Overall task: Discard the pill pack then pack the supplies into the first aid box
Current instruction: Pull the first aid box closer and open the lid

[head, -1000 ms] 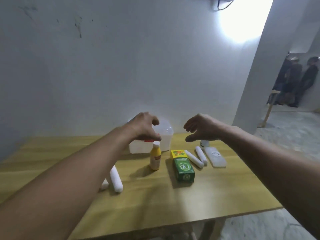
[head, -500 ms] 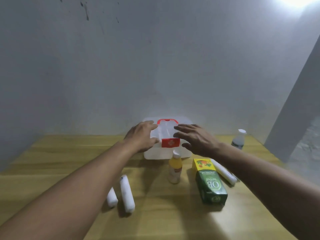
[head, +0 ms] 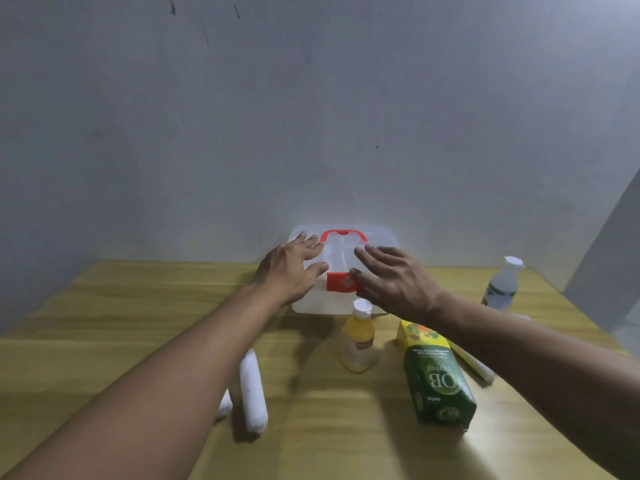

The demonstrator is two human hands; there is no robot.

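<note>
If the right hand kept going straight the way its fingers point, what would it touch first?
Probably the red handle on the lid of the first aid box; the right hand points up-left across it, though its height above the lid is unclear.

I see translucent white first aid box [head: 381, 237], red handle [head: 343, 233], red latch [head: 341, 282]; yellow bottle [head: 356, 341]; green-yellow carton [head: 436, 382]; white rolls [head: 252, 389].

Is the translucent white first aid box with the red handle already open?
No. The translucent white first aid box has its lid down and its red latch closed.
</note>
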